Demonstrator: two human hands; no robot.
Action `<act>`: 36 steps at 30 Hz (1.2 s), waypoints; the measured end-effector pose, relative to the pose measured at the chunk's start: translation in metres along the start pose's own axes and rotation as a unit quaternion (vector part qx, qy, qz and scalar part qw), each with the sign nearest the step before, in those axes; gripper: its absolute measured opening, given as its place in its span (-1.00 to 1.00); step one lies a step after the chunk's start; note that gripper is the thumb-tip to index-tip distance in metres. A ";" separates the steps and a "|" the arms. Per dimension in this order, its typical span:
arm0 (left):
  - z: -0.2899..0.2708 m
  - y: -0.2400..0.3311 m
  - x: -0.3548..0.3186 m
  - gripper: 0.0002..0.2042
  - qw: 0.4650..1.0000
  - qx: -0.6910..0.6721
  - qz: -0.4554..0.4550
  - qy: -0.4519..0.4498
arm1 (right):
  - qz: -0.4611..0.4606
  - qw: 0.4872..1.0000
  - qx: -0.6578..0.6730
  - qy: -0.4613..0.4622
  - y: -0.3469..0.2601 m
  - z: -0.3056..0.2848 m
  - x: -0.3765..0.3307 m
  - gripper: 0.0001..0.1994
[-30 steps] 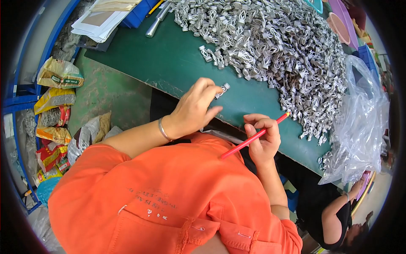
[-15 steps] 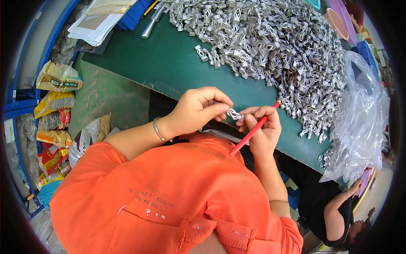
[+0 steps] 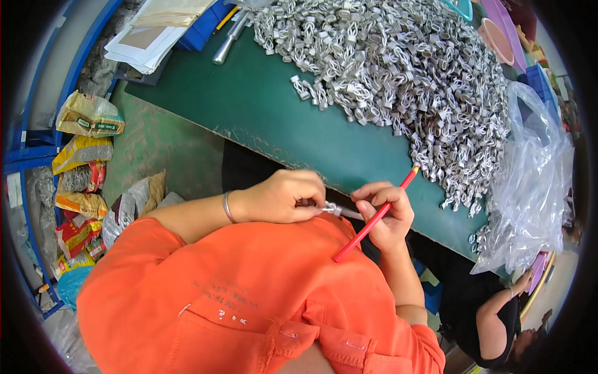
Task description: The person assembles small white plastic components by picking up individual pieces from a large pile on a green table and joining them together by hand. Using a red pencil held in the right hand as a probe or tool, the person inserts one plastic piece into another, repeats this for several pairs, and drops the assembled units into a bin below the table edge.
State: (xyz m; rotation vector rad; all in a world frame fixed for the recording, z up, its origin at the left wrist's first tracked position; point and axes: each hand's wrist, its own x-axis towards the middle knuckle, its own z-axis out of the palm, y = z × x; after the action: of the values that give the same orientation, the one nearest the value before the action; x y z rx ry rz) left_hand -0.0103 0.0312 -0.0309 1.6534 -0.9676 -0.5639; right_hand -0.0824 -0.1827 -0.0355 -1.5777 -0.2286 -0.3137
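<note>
Fingers of our left hand (image 3: 283, 198) are pinched shut on a small silver metal piece (image 3: 331, 209), right at the edge of the green table (image 3: 261, 118); our right hand (image 3: 386, 215) meets it from the 3 o'clock side, and its fingers are closed around a thin red stick (image 3: 374, 218) that slants up toward 1 o'clock; the stick's tip nearly reaches the heap. We hold the piece just over our orange shirt (image 3: 249, 293), between both hands. At 12 to 2 o'clock a big heap of silver pieces (image 3: 398, 75) covers the table; at 3 o'clock a clear plastic bag (image 3: 529, 187) hangs by the edge. We think most of the work is left; only one piece is in hand and the heap is large; we cannot tell how many are done.
</note>
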 end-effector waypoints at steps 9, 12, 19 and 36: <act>-0.041 -0.014 0.043 -0.74 0.922 0.278 0.005 0.270 | 0.060 0.996 0.022 0.056 0.001 0.007 -0.002 -0.78; -0.064 -0.040 0.061 -0.64 0.892 0.374 0.018 0.254 | 0.066 0.996 0.031 0.049 -0.001 0.009 0.002 -0.79; -0.034 -0.023 0.046 -0.70 0.972 0.174 0.018 0.158 | 0.084 0.995 0.006 0.053 0.001 0.008 0.005 -0.80; -0.027 0.009 0.046 -0.51 0.954 -0.290 -0.073 0.029 | -0.105 0.976 -0.186 0.039 0.006 0.007 0.044 -0.70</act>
State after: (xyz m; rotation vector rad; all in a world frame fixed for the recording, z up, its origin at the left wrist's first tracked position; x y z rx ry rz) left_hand 0.0332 0.0081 -0.0091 1.2036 -0.5608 -0.8061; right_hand -0.0380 -0.1782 -0.0266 -1.9089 -0.2886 -0.6100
